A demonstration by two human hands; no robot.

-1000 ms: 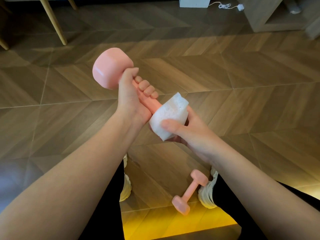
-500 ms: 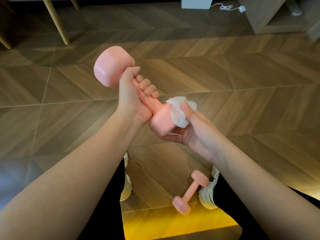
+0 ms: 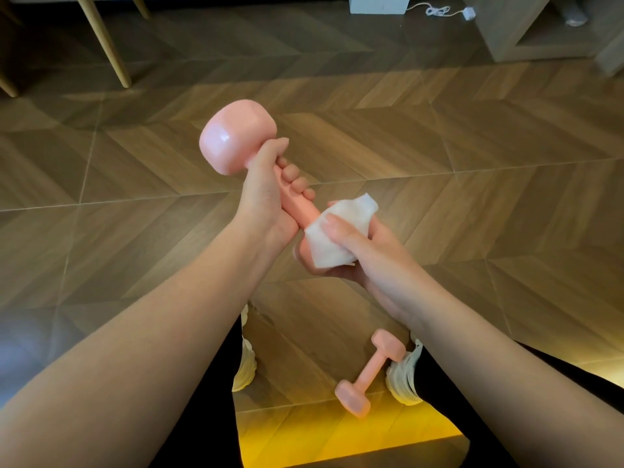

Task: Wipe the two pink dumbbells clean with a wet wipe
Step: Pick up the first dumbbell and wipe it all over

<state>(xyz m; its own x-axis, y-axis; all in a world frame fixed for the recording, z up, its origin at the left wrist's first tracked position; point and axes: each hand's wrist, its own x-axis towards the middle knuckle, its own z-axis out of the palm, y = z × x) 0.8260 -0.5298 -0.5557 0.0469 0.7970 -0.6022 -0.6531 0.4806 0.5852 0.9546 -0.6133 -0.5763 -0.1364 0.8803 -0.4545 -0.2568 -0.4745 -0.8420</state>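
My left hand [image 3: 266, 197] grips the handle of a pink dumbbell [image 3: 236, 138], held up at an angle with its far head at the upper left. The near head is almost wholly covered by a white wet wipe [image 3: 341, 236], which my right hand [image 3: 364, 251] presses around it, thumb on top. A second pink dumbbell [image 3: 371, 371] lies on the wooden floor between my feet, next to my right shoe.
Wooden chair legs [image 3: 108, 45] stand at the far left. A white box [image 3: 380, 3] with a cable sits at the top centre, and a low wooden cabinet [image 3: 526, 32] at the top right. My white shoes [image 3: 244, 363] rest on the herringbone floor.
The wipe sat bunched at the side of the near head with the pink end bare; now my right hand has wrapped it back over that head. The dumbbell has barely shifted.
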